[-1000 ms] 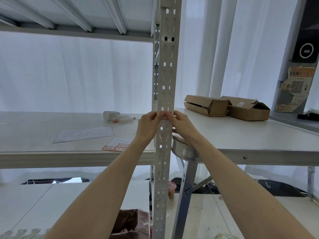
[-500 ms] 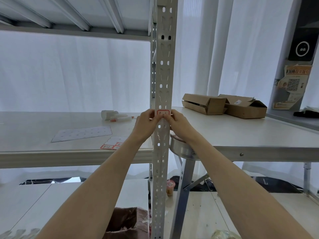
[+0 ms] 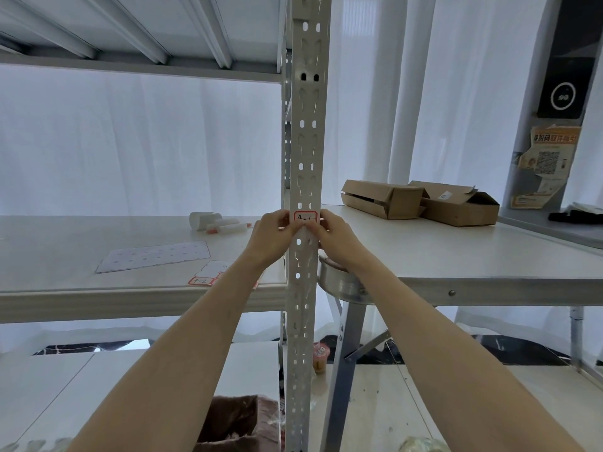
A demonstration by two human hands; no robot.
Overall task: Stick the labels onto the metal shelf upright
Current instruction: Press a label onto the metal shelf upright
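A pale perforated metal shelf upright (image 3: 305,132) runs top to bottom through the middle of the view. A red-bordered white label (image 3: 305,216) with handwritten "4-1" sits flat on its front face at shelf height. My left hand (image 3: 272,234) and my right hand (image 3: 332,234) flank the upright, thumbs pressing the label's lower edge. More labels (image 3: 208,274) on a partly used sheet lie on the shelf board to the left, one reading "4-2".
An empty backing sheet (image 3: 153,261) and a white tube with a marker (image 3: 217,223) lie on the left shelf board (image 3: 65,288). Two cardboard boxes (image 3: 421,202) rest on the white table (image 3: 489,256) at the right. A metal round tin (image 3: 342,283) hangs at the table's edge.
My thumbs have slid down off the label, so its "4-1" writing now shows on the upright. The camera view has tilted slightly.
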